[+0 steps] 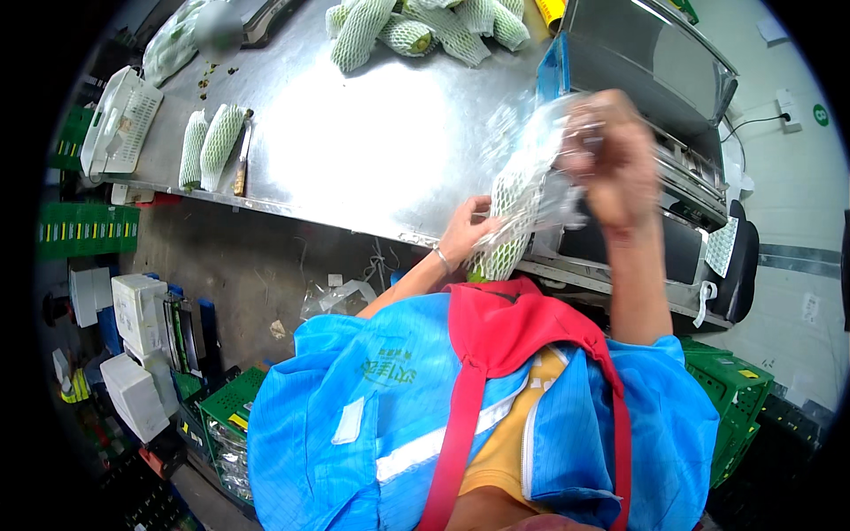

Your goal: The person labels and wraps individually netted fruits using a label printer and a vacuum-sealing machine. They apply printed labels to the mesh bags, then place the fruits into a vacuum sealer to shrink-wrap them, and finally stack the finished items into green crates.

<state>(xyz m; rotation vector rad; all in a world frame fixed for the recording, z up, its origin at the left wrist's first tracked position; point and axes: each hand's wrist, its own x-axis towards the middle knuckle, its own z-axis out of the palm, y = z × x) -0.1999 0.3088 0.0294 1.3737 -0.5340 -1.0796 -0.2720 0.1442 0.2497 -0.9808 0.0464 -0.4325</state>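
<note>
A long green vegetable in a white foam net (513,199) stands slantwise at the table's near edge, its green lower end close to my red apron (496,319). My left hand (465,232) is closed against its side, low down. Clear plastic film (553,199) hangs over and around the upper part of the vegetable. My right hand (615,155), raised to the right and smeared by motion, grips the film near the top. Which vegetable it is, I cannot make out under the net.
A pile of netted vegetables (425,31) lies at the far side of the metal table (310,115). Two netted vegetables (221,146) and a knife (242,159) lie at the left edge, near a white basket (124,124). A metal machine (637,71) stands right; green crates (722,389) sit below.
</note>
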